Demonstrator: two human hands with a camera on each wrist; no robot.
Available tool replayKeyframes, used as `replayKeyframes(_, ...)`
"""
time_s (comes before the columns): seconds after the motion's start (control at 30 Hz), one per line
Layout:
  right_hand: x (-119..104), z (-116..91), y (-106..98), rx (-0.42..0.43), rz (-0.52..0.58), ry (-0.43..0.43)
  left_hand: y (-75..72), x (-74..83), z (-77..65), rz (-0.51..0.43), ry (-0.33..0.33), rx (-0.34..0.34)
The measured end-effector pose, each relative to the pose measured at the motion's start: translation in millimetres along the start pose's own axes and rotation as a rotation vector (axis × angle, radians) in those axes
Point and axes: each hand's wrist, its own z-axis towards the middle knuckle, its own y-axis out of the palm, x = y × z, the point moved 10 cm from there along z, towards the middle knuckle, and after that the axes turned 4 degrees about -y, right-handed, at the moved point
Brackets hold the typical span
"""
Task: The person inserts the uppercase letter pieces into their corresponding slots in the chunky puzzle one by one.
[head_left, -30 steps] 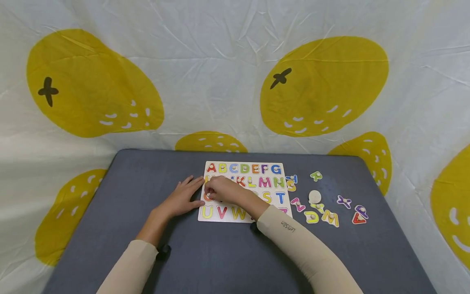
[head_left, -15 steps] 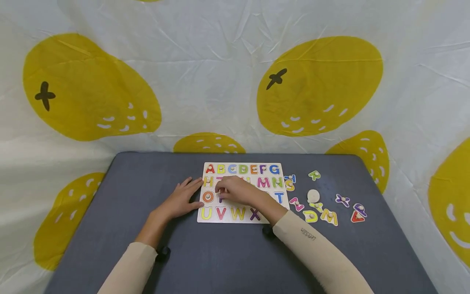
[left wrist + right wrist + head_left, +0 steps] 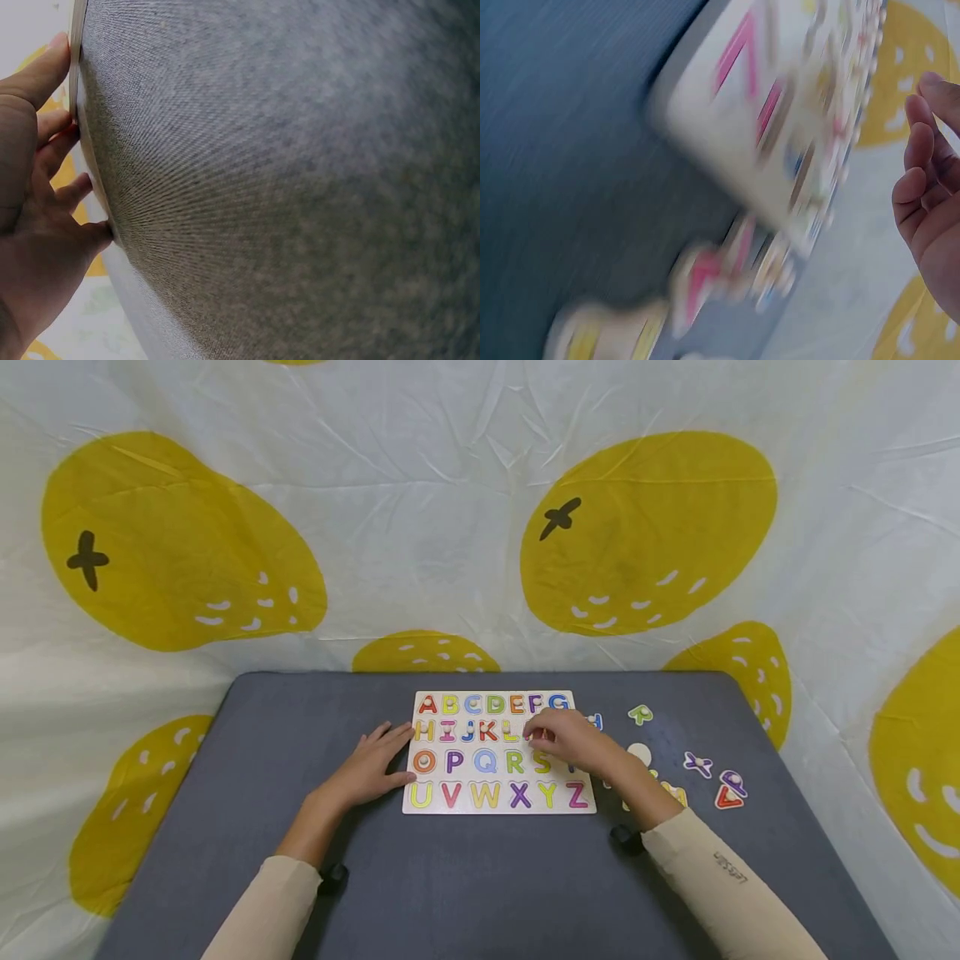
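Observation:
An alphabet puzzle board (image 3: 487,804) lies on the dark table. Knobbed letter pieces sit in its upper rows, and the knobbed O piece (image 3: 424,762) lies in its slot at the left. The P slot (image 3: 454,762) beside it shows no knob. At the board's left edge rests my left hand (image 3: 367,766), fingers stretched and thumb spread, touching the rim. My right hand (image 3: 573,739) hovers over the board's right part, fingers loosely bent. In the right wrist view, nothing shows between its fingertips. It hides the M and N area.
Loose letter pieces lie right of the board: a green R (image 3: 641,715), a purple X (image 3: 698,764) and a red V (image 3: 729,797), among several others. A round pale disc (image 3: 639,753) is partly behind my right arm. A patterned curtain (image 3: 420,527) hangs behind the table.
My right hand has left the O piece and moved right across the board, uncovering the O, P and Q area. My left hand stays at the left edge.

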Motion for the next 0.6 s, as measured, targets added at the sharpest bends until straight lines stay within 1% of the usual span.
replayKeyframes(0.17, 30.2, -33.0, -22.2, 0.047, -0.029, 0.063, 0.5, 1.3, 0.6, 0.001, 0.013, -0.001)
replayKeyframes(0.3, 52.2, -57.9, -38.2, 0.080, -0.045, 0.097, 0.7, 1.3, 0.7, -0.004, 0.016, -0.005)
replayKeyframes(0.43, 72.8, -79.6, -50.1, 0.070, -0.058, 0.165, 0.6, -1.3, 0.3, 0.000, 0.000, -0.008)
replayKeyframes(0.53, 87.1, -96.2, -57.4, 0.062, -0.076, 0.224, 0.1, -1.3, -0.1, 0.002, 0.000, -0.007)
replayKeyframes(0.6, 93.4, -106.7, -63.1, 0.072, -0.091, 0.229, -0.4, -0.3, -0.2, -0.002, 0.002, -0.007)
